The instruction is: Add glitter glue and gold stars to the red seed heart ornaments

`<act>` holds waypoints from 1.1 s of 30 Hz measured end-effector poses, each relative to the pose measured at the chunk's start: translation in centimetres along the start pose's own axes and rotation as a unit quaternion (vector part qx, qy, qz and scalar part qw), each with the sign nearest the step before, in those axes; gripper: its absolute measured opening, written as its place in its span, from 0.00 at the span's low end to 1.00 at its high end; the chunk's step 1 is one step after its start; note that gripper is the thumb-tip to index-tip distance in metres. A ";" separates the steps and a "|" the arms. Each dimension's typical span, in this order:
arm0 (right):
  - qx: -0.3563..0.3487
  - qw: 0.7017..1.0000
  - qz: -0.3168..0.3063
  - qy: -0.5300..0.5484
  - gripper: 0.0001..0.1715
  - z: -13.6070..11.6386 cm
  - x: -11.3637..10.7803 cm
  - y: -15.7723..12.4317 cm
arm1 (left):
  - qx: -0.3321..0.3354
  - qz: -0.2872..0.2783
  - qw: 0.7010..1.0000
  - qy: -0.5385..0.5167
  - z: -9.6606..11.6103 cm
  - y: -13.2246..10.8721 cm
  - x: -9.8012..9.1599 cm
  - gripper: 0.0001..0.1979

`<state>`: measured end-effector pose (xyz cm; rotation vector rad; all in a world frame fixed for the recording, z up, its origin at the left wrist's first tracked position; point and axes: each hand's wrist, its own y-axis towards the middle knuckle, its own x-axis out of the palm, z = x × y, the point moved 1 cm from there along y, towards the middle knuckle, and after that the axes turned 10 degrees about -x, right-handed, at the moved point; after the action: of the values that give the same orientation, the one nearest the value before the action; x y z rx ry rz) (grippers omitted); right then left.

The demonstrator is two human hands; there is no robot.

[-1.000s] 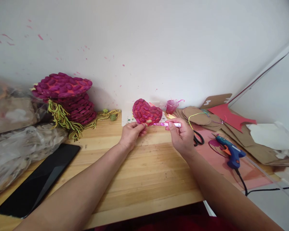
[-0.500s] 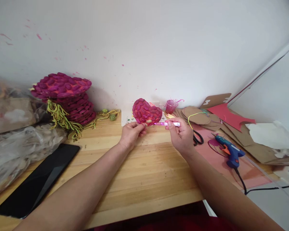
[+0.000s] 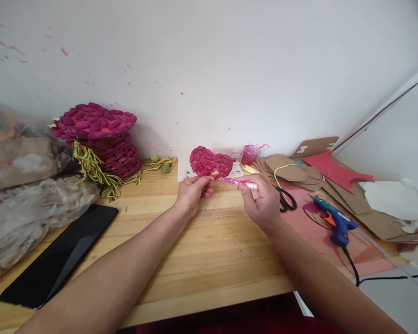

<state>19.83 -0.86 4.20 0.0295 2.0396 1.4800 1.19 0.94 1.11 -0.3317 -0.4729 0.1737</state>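
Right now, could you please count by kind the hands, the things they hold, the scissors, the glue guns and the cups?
Hands: 2, left hand and right hand
Held things: 2, lumpy magenta piece and white-handled tool
Scissors: 1
Glue gun: 1
Cup: 1
Total: 7
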 end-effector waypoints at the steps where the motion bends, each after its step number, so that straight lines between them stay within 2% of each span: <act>1: -0.004 1.000 0.001 0.005 0.06 0.0 0.0 0.0 | -0.002 0.000 1.000 -0.001 0.0 0.0 0.0 0.11; 16: -0.072 0.997 -0.018 0.004 0.09 -0.5 0.5 0.0 | -0.044 -0.002 0.999 -0.023 0.4 -0.4 0.4 0.06; 21: -0.061 0.998 -0.003 -0.014 0.09 -0.5 0.4 0.0 | -0.052 0.006 0.998 -0.027 0.4 -0.3 0.3 0.06; 33: -0.070 0.997 -0.010 -0.017 0.09 -0.6 0.7 -0.1 | -0.046 0.002 0.999 -0.020 0.3 -0.4 0.3 0.07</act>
<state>19.03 -1.19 3.88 -0.0228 1.8989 1.5960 1.32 0.70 1.65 -0.4206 -0.5207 0.1625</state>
